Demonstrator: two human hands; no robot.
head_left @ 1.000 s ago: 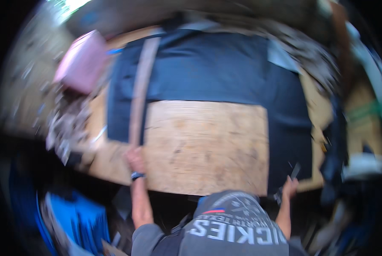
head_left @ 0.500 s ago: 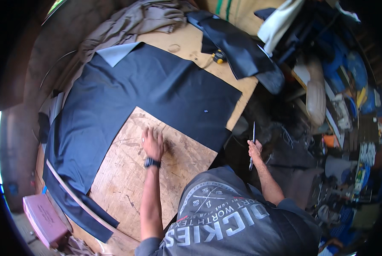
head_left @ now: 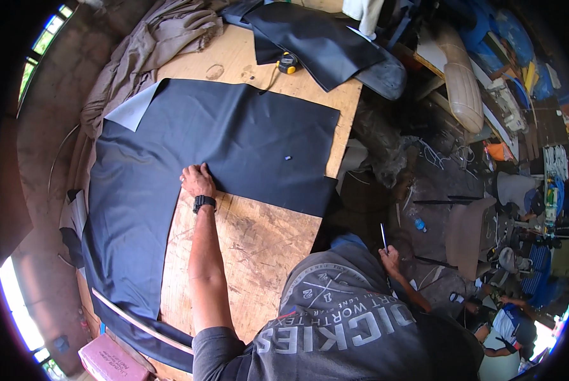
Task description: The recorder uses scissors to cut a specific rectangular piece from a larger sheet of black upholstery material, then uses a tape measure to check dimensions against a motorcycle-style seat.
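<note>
A large black leather-like sheet (head_left: 246,127) covers much of a wooden table (head_left: 253,247), its far left corner folded over to a pale grey underside. The sheet has an L-shaped inner cut-out where bare wood shows. At that inner corner my left hand (head_left: 198,180) is closed on the sheet's edge, with the fingertips partly hidden. Off the table's right side, my right hand (head_left: 391,259) grips a slim pointed tool (head_left: 383,236), tip up; its kind is unclear. A small pale piece (head_left: 288,157) lies on the sheet.
A yellow-and-black tape measure (head_left: 287,62) sits near more black material (head_left: 316,38) at the far side. Brown cloth (head_left: 154,47) is heaped far left. A curved strip (head_left: 141,322) lies across the sheet near a pink block (head_left: 114,360). Clutter fills the floor at right.
My left hand has gone from the bare wood to the sheet's inner corner. My right hand is lower, still with the pointed tool. The view has shifted.
</note>
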